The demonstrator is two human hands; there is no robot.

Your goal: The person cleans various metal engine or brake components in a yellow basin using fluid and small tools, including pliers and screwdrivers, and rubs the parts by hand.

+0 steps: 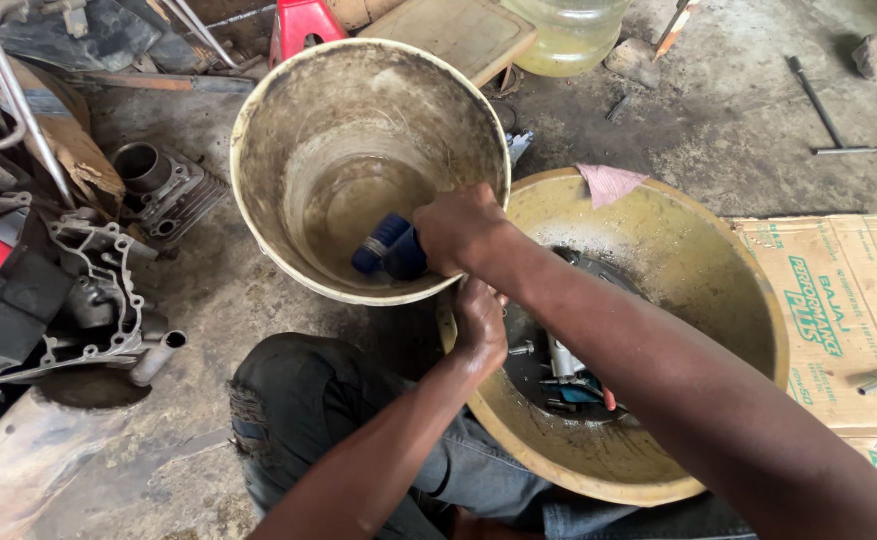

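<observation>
My right hand [464, 230] reaches across into a dirty cream bucket [259, 215] and is closed around a blue-handled tool [387, 248] whose end points down at the murky liquid in the bottom. My left hand [481, 322] grips the near rim of that bucket, just where it meets the wide yellow basin [719, 270]. The basin holds dark metal parts and a blue-and-red tool [574, 390] in oily liquid, partly hidden by my right forearm. My knee in grey trousers [299, 400] is below the bucket.
An engine cylinder [164, 190] and a grey crankcase casing [99, 290] lie on the concrete floor at left. A pink rag [609, 182] hangs on the basin's far rim. Flattened cardboard [839, 310] lies at right, a T-handle wrench [824, 115] and a clear plastic jug [569, 30] beyond.
</observation>
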